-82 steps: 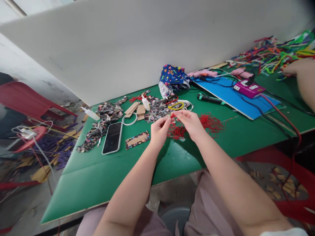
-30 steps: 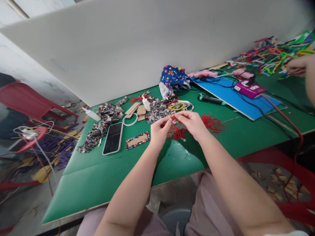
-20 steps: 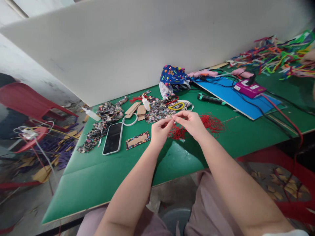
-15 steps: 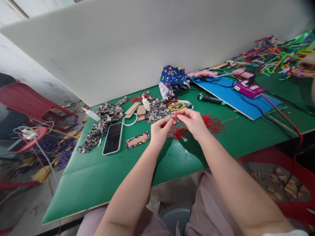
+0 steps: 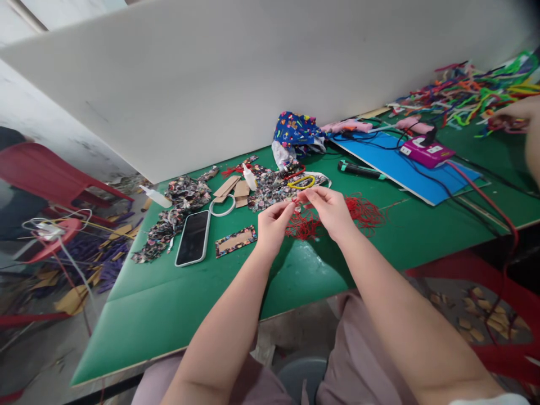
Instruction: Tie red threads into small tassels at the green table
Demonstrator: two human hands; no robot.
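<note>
My left hand (image 5: 273, 225) and my right hand (image 5: 327, 209) meet over the middle of the green table (image 5: 202, 304), fingertips pinched close together. Both pinch a thin red string, of which only a little shows between the fingers. Below and behind them lies a tangled pile of red strings (image 5: 366, 216). Just beyond my fingers are scissors with yellow handles (image 5: 302, 181) on crumpled floral fabric (image 5: 270, 191). Left of my left hand rests a cardboard strip edged with floral fabric (image 5: 236, 242).
A phone (image 5: 193, 239), a white tape ring (image 5: 222, 206), cardboard pieces (image 5: 242, 192) and glue bottles (image 5: 250, 178) lie leftward. At right are a cutter (image 5: 360, 170), a blue board (image 5: 426, 180), a purple power socket (image 5: 427, 152) with cords, and another person's hand (image 5: 517, 109) by colourful strips (image 5: 481, 93).
My fingers have shifted slightly on the red string, both hands staying in nearly the same place. At the far right, the other person's hand has reached further in over the colourful strips.
</note>
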